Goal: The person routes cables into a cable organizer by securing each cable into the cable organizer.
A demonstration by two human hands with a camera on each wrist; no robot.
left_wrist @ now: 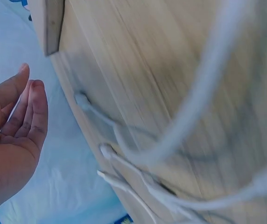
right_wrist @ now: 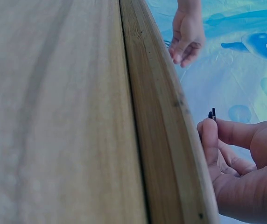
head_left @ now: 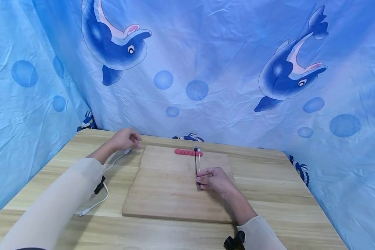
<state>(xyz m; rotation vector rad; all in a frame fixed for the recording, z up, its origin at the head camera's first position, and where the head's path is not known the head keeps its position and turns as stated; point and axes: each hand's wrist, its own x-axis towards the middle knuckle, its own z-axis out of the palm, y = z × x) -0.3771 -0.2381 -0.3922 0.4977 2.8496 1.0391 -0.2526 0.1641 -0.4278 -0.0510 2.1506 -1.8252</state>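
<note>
Left hand (head_left: 125, 139) hangs released over the counter (head_left: 275, 201), at 10 o'clock of the board (head_left: 162, 189); right hand (head_left: 215, 180) pinches at 3 o'clock. Near 12, a red holder (head_left: 184, 152) bears, at its 3 o'clock end, the pinched black cable (head_left: 196, 165) and a white cable (head_left: 199, 159).
</note>
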